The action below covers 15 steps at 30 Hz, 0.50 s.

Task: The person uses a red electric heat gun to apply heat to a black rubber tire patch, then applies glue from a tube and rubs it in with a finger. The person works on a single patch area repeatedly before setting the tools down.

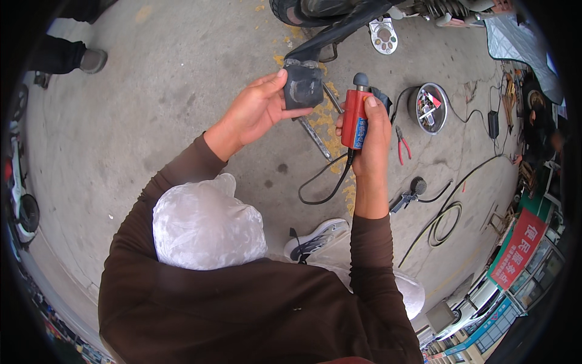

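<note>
My left hand holds a folded part of a black rubber inner tube, thumb at its upper left edge and a finger under it. A scuffed grey mark shows on its face. The tube runs up to the wheel at the top. In my right hand is a red corded handheld grinder with a rounded grey tip pointing up, beside the rubber and apart from it. Its black cord hangs down in a loop. Metal bars lie on the ground below the tube.
Right of my hands are a metal bowl of small items, red-handled pliers, an air inflator with gauge and a coiled hose. A silver tool lies near the wheel. Another person's shoe is at upper left.
</note>
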{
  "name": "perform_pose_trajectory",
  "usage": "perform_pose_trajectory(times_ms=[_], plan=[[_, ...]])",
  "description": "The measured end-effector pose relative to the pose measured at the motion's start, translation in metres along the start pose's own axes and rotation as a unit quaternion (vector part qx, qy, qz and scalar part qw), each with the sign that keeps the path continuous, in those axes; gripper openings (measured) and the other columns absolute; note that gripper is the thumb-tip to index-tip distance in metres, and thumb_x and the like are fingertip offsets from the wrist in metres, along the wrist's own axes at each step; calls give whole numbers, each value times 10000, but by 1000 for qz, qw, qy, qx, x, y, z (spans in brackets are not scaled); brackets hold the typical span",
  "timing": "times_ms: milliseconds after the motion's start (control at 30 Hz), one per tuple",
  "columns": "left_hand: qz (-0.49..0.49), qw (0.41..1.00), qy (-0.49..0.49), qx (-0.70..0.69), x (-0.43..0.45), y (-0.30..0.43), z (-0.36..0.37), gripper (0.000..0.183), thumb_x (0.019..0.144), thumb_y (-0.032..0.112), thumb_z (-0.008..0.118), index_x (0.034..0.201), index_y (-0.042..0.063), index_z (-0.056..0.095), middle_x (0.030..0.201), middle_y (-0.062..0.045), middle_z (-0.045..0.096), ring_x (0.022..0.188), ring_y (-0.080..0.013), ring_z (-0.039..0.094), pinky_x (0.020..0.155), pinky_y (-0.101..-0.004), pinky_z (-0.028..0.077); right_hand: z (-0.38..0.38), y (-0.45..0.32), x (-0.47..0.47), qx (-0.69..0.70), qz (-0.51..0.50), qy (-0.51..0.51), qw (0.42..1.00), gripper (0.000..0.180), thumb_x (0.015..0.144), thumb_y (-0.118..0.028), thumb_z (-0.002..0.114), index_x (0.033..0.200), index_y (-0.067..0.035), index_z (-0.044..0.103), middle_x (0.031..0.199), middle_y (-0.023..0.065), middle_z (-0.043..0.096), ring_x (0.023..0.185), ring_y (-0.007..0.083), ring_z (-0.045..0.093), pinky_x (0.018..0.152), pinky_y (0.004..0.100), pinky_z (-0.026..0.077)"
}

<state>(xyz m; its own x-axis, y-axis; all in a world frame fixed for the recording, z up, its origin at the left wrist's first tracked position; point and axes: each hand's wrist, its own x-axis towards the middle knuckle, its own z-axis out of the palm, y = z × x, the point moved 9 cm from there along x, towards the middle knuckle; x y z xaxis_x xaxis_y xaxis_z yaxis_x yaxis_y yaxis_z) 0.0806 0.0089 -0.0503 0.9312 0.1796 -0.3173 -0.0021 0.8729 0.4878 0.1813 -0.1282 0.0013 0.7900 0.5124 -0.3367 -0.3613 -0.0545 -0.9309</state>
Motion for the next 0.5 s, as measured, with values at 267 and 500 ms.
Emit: perform_pose_trajectory(times_ms=[267,500], plan=[[-71,997,33,-11,-3,-24,-8,457,1036,335,395,1347,4,438,1311,-135,553,1210,-295,549,1028,-575,429,-76,-21,40,-190,44,-9,981,398,962,-333,517,1093,42,510,829,104,608,584,140,593,493,262,502],[-97,994,31,46,-10,-24,-10,405,1040,285,391,1313,-5,465,1299,-151,565,1172,-273,584,956,-502,516,-264,-5,48,-209,113,95,967,569,910,-447,642,1213,18,515,973,75,615,758,142,634,679,286,545]])
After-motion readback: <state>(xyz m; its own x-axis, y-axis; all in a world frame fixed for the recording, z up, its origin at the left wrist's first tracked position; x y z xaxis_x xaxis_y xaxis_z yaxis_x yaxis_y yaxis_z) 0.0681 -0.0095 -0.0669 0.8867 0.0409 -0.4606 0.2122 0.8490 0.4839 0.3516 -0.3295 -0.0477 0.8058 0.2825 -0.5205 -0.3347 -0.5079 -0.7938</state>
